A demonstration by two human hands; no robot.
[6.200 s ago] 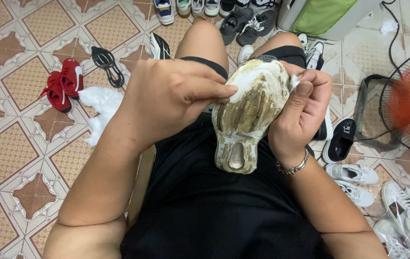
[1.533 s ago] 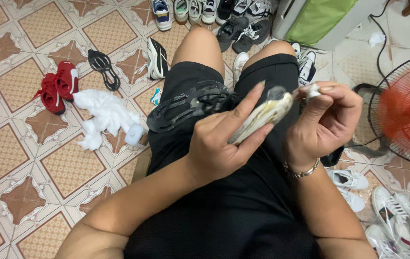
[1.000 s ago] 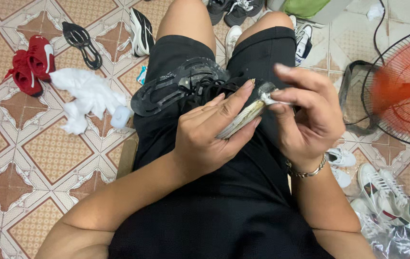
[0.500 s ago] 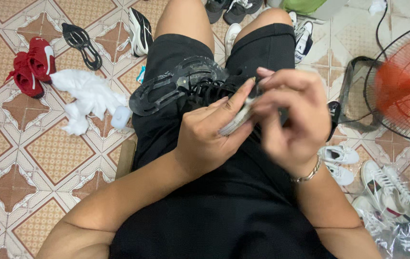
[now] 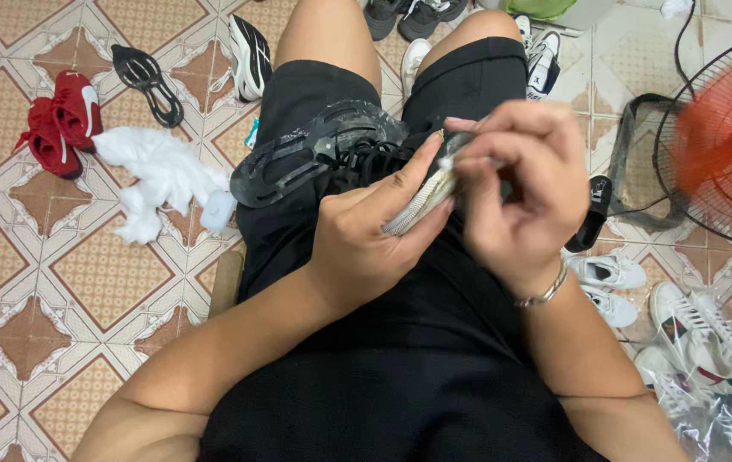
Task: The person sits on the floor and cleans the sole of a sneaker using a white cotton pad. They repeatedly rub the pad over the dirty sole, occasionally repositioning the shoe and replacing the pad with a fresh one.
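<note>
I sit on a tiled floor with a black shoe [image 5: 323, 150] resting on my lap. My left hand [image 5: 370, 235] grips a pale, dirty shoe sole [image 5: 421, 201] edge-on over my black shorts. My right hand [image 5: 524, 184] is closed over the sole's far end, fingers curled; what it pinches there is hidden. A metal bracelet [image 5: 544, 295] circles my right wrist.
White crumpled cloth [image 5: 156, 175] and red shoes [image 5: 62, 120] lie on the floor at left, with a black sole [image 5: 148, 81] beyond. An orange fan [image 5: 725, 141] stands at right. White sneakers [image 5: 691, 316] and a black slipper [image 5: 592, 214] lie beside my right leg.
The sole went from flat-on in both hands to edge-on. My right hand has slid over its far end and both hands dropped closer to my lap.
</note>
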